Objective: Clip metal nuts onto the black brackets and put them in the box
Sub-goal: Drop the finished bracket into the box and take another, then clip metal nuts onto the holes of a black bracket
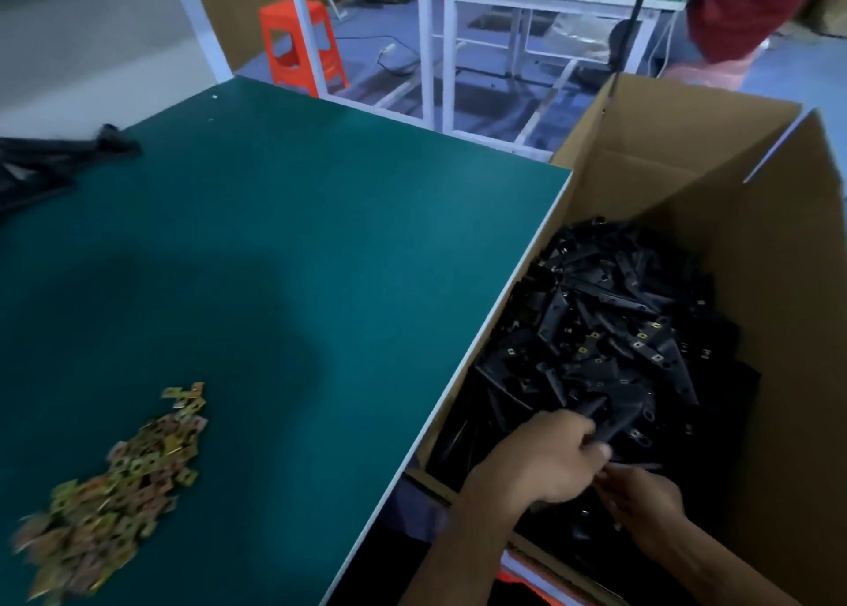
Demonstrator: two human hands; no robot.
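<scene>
A tall cardboard box (774, 312) stands against the right edge of the green table (284, 248) and holds a heap of black brackets (609, 330), several with metal nuts clipped on. Both my hands reach down into the near end of the box. My left hand (545, 459) has its fingers curled round a black bracket at the edge of the heap. My right hand (641, 500) lies just below and right of it, fingers curled among the brackets; what it holds is blurred. A pile of loose brass-coloured metal nuts (114, 486) lies on the table's near left.
A black plastic bag (50, 161) lies at the table's far left edge. Beyond the table stand white-framed benches (440, 46), an orange stool (298, 41) and a person in a red top (751, 5). The box's open flaps rise above the table.
</scene>
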